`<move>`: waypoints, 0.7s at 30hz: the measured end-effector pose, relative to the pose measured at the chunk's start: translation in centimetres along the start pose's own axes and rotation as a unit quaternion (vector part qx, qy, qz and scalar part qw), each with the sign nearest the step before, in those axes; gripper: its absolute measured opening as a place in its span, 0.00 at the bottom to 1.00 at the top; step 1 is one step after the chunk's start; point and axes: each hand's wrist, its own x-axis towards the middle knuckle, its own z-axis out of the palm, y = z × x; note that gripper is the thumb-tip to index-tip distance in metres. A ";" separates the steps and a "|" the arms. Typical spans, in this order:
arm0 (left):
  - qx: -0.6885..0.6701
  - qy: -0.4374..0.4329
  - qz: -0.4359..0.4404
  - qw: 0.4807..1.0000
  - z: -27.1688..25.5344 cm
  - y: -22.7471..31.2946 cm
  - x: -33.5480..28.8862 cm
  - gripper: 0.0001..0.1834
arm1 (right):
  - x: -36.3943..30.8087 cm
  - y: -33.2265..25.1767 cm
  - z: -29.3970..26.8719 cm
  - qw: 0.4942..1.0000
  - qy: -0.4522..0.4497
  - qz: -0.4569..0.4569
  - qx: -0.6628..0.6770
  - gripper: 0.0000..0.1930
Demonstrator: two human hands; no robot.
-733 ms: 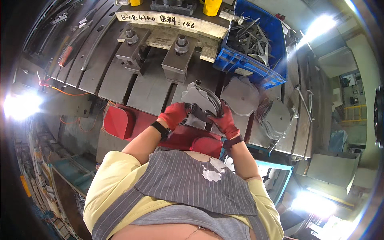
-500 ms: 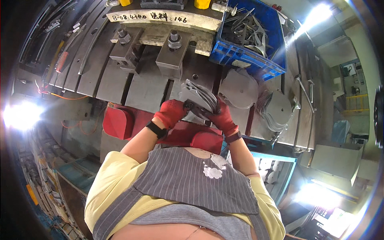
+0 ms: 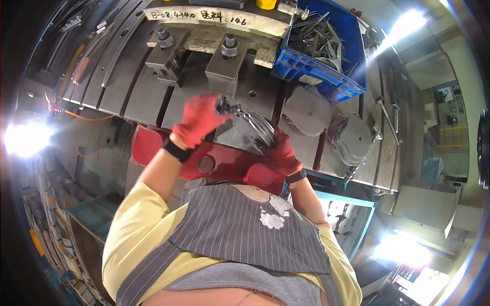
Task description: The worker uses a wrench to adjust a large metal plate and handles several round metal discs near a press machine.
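A fanned stack of thin grey metal plates (image 3: 253, 128) is held tilted over the slotted steel table in front of me. My right hand (image 3: 279, 152), in a red glove with dark fingertips, is closed round its right end. My left hand (image 3: 200, 120), gloved the same way and slightly blurred, reaches up to the stack's upper left end. Its dark fingertips are curled together against the plate edges there. To the right of my hands, a pile of rounded metal plates (image 3: 307, 109) lies on the table, with a second, uneven pile (image 3: 352, 140) beside it.
At the back right stands a blue crate (image 3: 319, 76) full of pointed metal scraps. Bolted steel blocks (image 3: 223, 71) stand ahead, below a pale bar with handwriting. A red stool-like part (image 3: 206, 164) sits at the table's near edge. Metal rods (image 3: 390, 120) lie far right.
My left hand has moved up and left, from the stack's near side to its upper left end. My right hand stays on the stack, which has turned edge-on. The view has shifted slightly.
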 end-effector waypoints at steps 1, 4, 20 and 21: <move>-0.051 0.009 0.027 0.998 -1.6 -0.3 0.5 0.25 | 0.2 -0.3 -0.1 1.000 0.014 -0.016 0.000 0.34; -0.318 -0.012 0.079 0.945 1.0 -1.8 0.6 0.40 | 0.1 -0.4 -0.1 0.999 0.006 -0.031 0.023 0.33; -0.418 0.161 -0.059 0.892 17.5 -3.0 -0.2 0.20 | -1.0 1.8 2.3 0.996 0.029 -0.010 0.084 0.33; -0.419 0.156 -0.056 0.893 16.9 -2.4 0.2 0.20 | -0.9 1.7 2.0 0.995 0.018 0.012 0.102 0.34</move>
